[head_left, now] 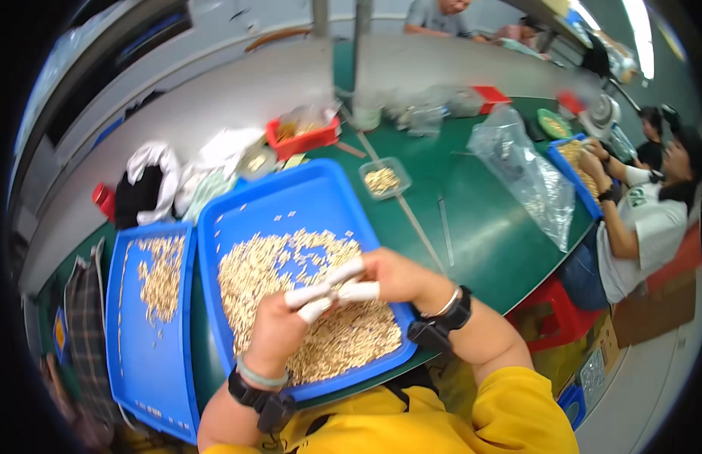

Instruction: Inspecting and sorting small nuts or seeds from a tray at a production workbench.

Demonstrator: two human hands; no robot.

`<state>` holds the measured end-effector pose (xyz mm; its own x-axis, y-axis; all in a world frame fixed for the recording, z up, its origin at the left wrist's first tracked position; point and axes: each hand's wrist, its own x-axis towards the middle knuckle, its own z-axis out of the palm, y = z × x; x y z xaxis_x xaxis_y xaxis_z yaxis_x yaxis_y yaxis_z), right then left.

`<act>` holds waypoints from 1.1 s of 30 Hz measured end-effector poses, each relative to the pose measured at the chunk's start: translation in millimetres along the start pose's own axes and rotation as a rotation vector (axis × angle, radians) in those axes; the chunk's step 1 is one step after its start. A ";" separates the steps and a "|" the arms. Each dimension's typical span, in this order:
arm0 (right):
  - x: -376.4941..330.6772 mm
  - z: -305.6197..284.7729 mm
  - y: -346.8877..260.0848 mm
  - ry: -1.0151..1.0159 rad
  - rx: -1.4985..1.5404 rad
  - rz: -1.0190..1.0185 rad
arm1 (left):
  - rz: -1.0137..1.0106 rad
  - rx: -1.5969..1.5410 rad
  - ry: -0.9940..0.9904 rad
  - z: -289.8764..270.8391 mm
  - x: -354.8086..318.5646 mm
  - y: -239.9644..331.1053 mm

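Note:
A blue tray (321,198) lies in front of me, heaped with several small pale tan pieces (253,268). My left hand (279,329) and my right hand (389,276) hover over it and meet fingertip to fingertip. White finger cots cover the fingers of both hands. The covered fingertips pinch together where the hands meet; whether a small piece sits between them is too small to tell. Each wrist carries a black band, and my sleeves are yellow.
A second blue tray (128,318) with fewer pale pieces lies to the left. A small clear dish (384,179) of pieces, a red bin (302,136) and a clear plastic bag (529,178) sit on the green table (479,234). Another person (642,223) works at the right.

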<state>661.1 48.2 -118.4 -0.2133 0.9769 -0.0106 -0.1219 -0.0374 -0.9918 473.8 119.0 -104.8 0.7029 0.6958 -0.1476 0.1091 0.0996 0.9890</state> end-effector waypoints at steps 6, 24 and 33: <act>1.0 2.1 -4.2 0.012 0.079 0.025 | 0.135 -0.033 -0.132 -4.2 1.6 -2.1; -0.5 12.0 -7.9 0.069 0.012 0.068 | -0.063 -0.134 -0.179 -4.3 1.3 -2.4; -0.5 9.8 -7.6 0.075 -0.017 0.077 | -0.104 -0.195 -0.196 -2.2 2.4 -4.4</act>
<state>652.7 45.9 -109.6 -0.1485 0.9843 -0.0953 -0.0915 -0.1097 -0.9897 473.5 121.8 -109.5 0.8194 0.5261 -0.2277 0.0637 0.3112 0.9482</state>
